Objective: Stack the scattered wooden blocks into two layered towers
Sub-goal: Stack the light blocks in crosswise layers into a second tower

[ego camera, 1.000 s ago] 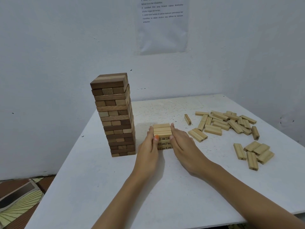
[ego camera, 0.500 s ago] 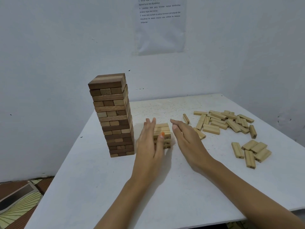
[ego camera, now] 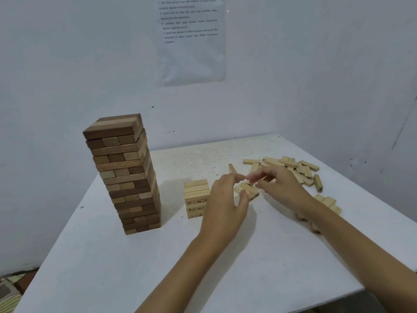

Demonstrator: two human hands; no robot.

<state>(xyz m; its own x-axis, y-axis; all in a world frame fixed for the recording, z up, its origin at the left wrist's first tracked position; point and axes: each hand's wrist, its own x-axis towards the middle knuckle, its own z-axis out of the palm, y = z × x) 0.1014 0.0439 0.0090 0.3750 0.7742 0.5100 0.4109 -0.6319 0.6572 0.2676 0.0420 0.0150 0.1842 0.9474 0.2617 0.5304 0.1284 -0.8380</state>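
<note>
The left forearm [ego camera: 180, 267] and right forearm [ego camera: 361, 245] extend forward and converge. The left hand [ego camera: 225, 206] has loosely curved fingers [ego camera: 233, 177], thumb spread below. The right hand [ego camera: 284, 188] is palm down, fingers [ego camera: 255, 178] pointing left, blurred. Grip state of either: indeterminate.

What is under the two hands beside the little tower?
Some pale wooden blocks lying side by side on the table. The left hand and right hand cover their ends, so I cannot tell if they grip them.
</note>
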